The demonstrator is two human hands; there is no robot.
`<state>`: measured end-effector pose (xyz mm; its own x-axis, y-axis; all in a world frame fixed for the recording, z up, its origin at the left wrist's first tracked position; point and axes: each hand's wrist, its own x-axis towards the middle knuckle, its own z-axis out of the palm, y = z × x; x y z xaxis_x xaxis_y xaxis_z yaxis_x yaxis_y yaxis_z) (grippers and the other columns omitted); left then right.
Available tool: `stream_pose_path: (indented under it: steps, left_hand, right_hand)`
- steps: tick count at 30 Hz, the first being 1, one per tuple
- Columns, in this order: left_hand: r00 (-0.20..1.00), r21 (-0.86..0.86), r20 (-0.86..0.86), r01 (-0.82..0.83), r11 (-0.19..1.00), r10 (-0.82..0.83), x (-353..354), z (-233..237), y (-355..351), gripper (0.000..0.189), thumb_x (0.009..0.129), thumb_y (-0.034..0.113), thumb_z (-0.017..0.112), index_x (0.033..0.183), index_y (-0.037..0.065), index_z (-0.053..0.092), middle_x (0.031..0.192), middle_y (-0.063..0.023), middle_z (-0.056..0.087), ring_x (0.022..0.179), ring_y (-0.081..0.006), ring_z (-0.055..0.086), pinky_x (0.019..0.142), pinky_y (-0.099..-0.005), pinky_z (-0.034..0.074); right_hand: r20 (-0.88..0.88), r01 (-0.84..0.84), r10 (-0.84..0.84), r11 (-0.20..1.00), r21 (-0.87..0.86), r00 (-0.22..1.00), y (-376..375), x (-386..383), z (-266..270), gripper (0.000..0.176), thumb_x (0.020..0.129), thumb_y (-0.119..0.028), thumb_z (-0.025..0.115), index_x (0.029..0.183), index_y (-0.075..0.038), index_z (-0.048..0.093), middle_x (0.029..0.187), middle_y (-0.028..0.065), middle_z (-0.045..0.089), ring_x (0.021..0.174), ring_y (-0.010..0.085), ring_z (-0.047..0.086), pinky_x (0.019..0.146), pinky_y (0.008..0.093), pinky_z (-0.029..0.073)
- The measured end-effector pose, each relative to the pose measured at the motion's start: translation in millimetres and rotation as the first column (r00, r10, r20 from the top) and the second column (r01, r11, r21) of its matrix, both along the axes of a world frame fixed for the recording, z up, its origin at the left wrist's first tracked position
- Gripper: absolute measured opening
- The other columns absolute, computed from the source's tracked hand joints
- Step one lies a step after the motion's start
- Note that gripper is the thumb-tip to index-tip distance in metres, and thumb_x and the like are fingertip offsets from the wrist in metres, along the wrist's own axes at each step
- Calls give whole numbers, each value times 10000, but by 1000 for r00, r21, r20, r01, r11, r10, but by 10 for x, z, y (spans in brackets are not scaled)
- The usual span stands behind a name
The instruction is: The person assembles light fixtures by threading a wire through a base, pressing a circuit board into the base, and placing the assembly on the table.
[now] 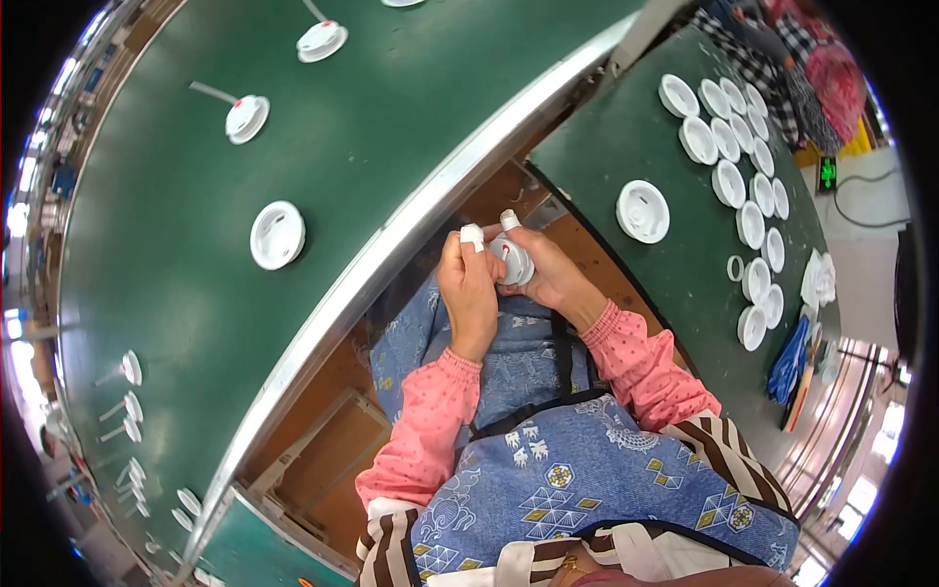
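Observation:
Above my lap, a small white round plastic part [515,262] with a red mark sits between my two hands, partly covered by fingers. My right hand [550,274] is closed around its side, the thumb standing up. Curled fingers of my left hand [469,298] press against it from the other side. White wrapping covers both thumb tips. Nearest on the left, a white round shallow part [278,236] lies on the green belt [342,166]. To the right, another white round part [643,212] rests on the green side table [597,157].
Several white dish-shaped parts [729,184] stand in rows on the side table, near a white ring [736,268] and a blue bundle [788,362]. White parts with thin stems [246,119] lie along the belt. A metal rail [391,230] edges it. Another person [822,88] is at upper right.

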<state>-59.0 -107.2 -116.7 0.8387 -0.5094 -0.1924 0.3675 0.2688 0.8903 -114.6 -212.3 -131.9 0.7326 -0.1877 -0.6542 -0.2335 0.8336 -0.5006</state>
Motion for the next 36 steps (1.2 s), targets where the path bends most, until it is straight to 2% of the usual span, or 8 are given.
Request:
stream_pose_path:
  steps: [5, 8, 11, 16, 19, 25, 32, 36]
  left_hand:
    - [995, 69, -24, 99, 993, -98, -69, -88, -185, 248, 1084, 198, 458, 889, 50, 499, 649, 45, 385, 560, -46, 351, 517, -244, 321]
    - [987, 33, -68, 151, 988, -149, -73, -323, -187, 231, 1069, 164, 492, 895, 25, 556, 669, 30, 453, 562, -43, 413, 507, -243, 363]
    - [981, -34, -127, 141, 989, -144, -38, -569, -113, 222, 1061, 150, 505, 885, 23, 552, 673, 29, 462, 561, -51, 412, 510, -248, 369]
    - [987, -30, -149, 50, 998, -54, -87, -543, -4, 239, 1056, 143, 514, 858, 18, 565, 659, 25, 486, 574, -56, 425, 522, -239, 369]
    - [998, 123, -39, 63, 990, -58, -175, -475, 113, 248, 1055, 144, 514, 855, 14, 579, 663, 14, 512, 591, -54, 443, 527, -234, 368]
    - [998, 105, -29, 64, 992, -61, -191, -493, 272, 271, 1055, 148, 510, 826, 13, 561, 670, 4, 531, 580, -54, 448, 526, -239, 379]
    - [975, 140, 204, 61, 988, -89, 178, -502, 240, 298, 1051, 176, 531, 799, 17, 529, 614, 5, 468, 511, -72, 419, 460, -241, 317]
    - [994, -44, -70, 75, 996, -78, 348, -572, 182, 298, 1053, 174, 528, 805, 7, 532, 579, 34, 368, 477, -62, 309, 457, -250, 298]
  right_hand:
    - [-111, 23, -57, 957, -289, 992, -81, -84, -192, 311, 1001, -375, 539, 956, -102, 681, 674, -11, 590, 497, 105, 541, 403, 250, 329]
    - [-150, 166, -200, 963, -213, 968, -42, -92, -574, 328, 958, -408, 615, 851, -104, 680, 655, -7, 591, 464, 105, 528, 377, 263, 308]
    - [-249, 190, -229, 967, -171, 941, -12, -8, -565, 330, 945, -418, 642, 764, -143, 611, 617, -19, 578, 433, 102, 522, 355, 271, 312]
    - [-273, 137, -189, 970, -199, 943, 27, 44, -741, 314, 885, -375, 705, 750, -93, 678, 639, 26, 617, 447, 134, 542, 366, 279, 315]
    - [-207, 109, -170, 954, -278, 963, 83, 59, -731, 270, 871, -320, 701, 775, -68, 697, 650, 45, 629, 451, 150, 550, 370, 285, 328]
    - [-156, 79, -139, 937, -340, 978, 173, 46, -717, 257, 860, -280, 691, 801, -31, 709, 649, 58, 630, 478, 152, 577, 386, 275, 348]
    - [-92, -43, 15, 949, -313, 996, 163, -34, -520, 298, 879, -327, 681, 813, -37, 698, 685, 57, 648, 485, 142, 586, 390, 267, 370]
    - [-164, -62, 13, 953, -296, 986, 208, -52, -270, 293, 879, -333, 674, 820, -46, 693, 711, 59, 659, 487, 147, 593, 389, 267, 387]
